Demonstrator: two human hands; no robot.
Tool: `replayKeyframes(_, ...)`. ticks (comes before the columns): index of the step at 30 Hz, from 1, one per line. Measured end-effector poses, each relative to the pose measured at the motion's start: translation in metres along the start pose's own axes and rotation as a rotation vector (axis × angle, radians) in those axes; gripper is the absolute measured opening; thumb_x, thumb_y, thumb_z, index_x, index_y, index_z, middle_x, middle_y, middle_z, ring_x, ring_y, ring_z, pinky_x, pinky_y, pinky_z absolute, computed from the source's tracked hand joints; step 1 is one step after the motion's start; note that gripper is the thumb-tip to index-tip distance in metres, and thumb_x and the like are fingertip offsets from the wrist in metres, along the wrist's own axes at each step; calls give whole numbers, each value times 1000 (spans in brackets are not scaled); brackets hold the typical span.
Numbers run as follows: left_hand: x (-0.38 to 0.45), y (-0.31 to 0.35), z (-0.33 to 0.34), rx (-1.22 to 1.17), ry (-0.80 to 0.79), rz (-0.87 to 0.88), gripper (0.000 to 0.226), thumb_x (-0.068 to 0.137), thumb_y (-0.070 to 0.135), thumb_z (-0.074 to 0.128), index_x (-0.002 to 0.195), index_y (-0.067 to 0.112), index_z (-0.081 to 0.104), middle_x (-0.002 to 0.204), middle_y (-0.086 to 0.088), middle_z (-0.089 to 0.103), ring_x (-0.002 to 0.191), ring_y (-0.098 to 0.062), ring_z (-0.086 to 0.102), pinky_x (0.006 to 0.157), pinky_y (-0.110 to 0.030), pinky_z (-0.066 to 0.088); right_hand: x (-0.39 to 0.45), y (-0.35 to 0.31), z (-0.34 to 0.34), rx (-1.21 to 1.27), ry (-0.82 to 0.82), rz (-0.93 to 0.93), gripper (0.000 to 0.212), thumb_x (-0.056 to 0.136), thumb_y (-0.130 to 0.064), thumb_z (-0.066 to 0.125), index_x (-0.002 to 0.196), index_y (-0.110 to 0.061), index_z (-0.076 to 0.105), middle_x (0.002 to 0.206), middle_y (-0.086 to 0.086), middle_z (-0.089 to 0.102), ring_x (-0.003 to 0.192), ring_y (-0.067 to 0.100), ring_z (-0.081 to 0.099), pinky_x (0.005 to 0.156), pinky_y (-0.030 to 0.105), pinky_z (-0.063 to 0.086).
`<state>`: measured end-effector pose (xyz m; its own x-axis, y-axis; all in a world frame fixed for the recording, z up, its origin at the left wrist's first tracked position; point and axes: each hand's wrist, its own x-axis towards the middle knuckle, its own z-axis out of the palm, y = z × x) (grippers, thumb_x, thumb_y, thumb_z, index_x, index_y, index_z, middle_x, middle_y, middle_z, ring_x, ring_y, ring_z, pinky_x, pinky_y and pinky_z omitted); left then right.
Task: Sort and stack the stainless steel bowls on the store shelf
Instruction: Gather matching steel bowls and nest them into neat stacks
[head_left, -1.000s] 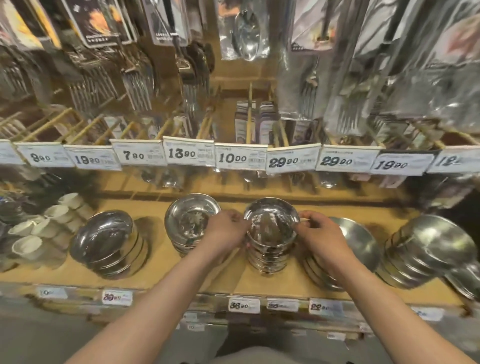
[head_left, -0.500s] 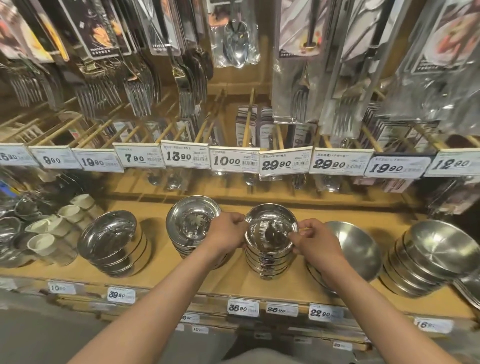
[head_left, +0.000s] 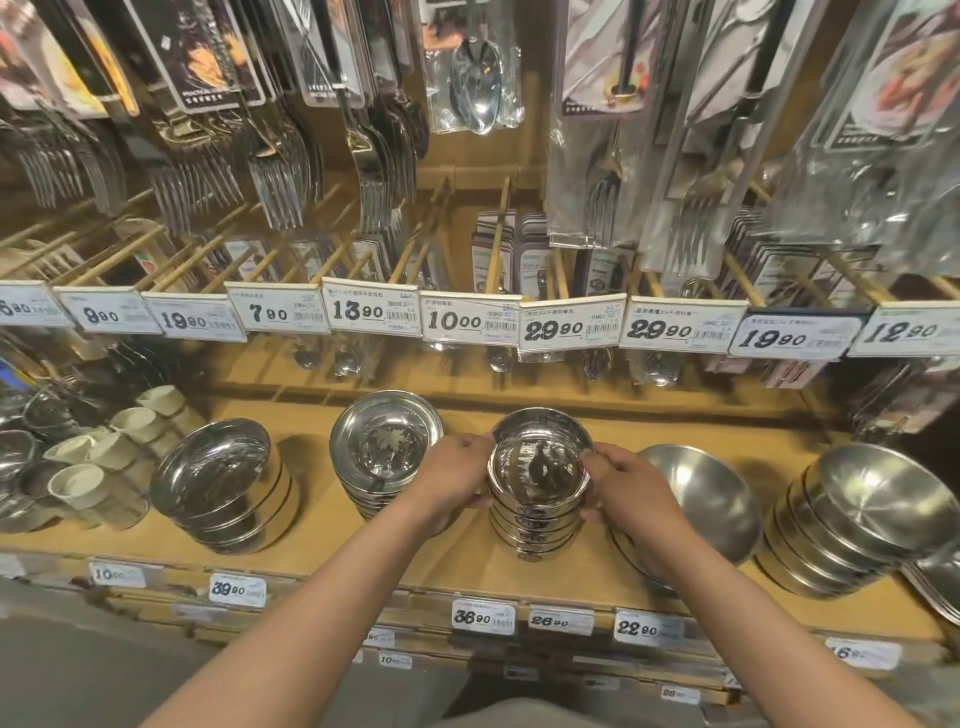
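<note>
On the wooden store shelf (head_left: 322, 545), under a row of price tags (head_left: 470, 322) and hanging packs of forks (head_left: 280, 176), five groups of stainless steel bowls sit side by side. Far right is a leaning stack of wide shallow bowls (head_left: 878, 514); next to it a broad matte bowl (head_left: 701, 499), partly hidden by the right forearm. Left of centre stand a tilted stack of polished bowls (head_left: 223, 488) and a stack of maple-leaf bowls (head_left: 384, 441). The smallest, the stack of small deep bowls (head_left: 537, 499), stands in the middle between both hands. The left hand (head_left: 454, 478) curls its fingers round the stack's left side; the right hand (head_left: 626, 491) pinches the top rim with thumb and fingertips, though whether the lower fingers touch is hard to tell. Compared with a second ago the stack has barely shifted and the grip is unchanged, so this looks like squaring up the nested bowls rather than moving them. That stack seems nearly settled; the two leaning ones probably need attention next.
</note>
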<state>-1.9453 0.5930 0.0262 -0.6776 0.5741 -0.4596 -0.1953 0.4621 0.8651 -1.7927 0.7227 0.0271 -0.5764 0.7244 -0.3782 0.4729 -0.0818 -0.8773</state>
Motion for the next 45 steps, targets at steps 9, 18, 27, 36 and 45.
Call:
replayKeyframes(9,-5,9,3,-1,13,-26,38,99,24,51,107,-10,67,78,-9,67,72,-22,62,71,-40,63,2,-4,-1,5,20,2,27,99,-33,56,78,-41,70,75,-21,72,72,13,73,78,42,64)
replayKeyframes(18,-7,11,5,-3,46,-31,29,102,21,50,86,8,69,98,-25,75,74,-27,66,73,-42,64,1,-11,-4,-9,-11,32,22,98,-33,57,83,-32,72,85,-12,73,54,10,71,84,47,62)
replayKeyframes(27,-7,6,1,153,168,102,25,102,19,56,93,8,77,80,-12,76,54,-14,64,49,-22,53,-3,-14,-4,-199,44,-95,32,92,-21,62,75,-46,53,73,-10,68,70,21,74,81,44,60)
replayKeyframes(36,-6,9,1,150,171,96,27,102,15,56,86,3,75,87,-23,75,58,-20,65,62,-35,62,5,-11,-4,-197,58,-98,33,90,-15,64,67,-39,63,66,-4,71,63,20,73,75,41,62)
replayKeyframes(45,-2,2,1,87,141,70,29,103,24,54,99,4,74,76,-11,73,55,-14,63,53,-27,55,16,1,-3,-170,41,-54,27,94,-36,63,117,-26,69,84,-14,67,74,23,74,81,43,60)
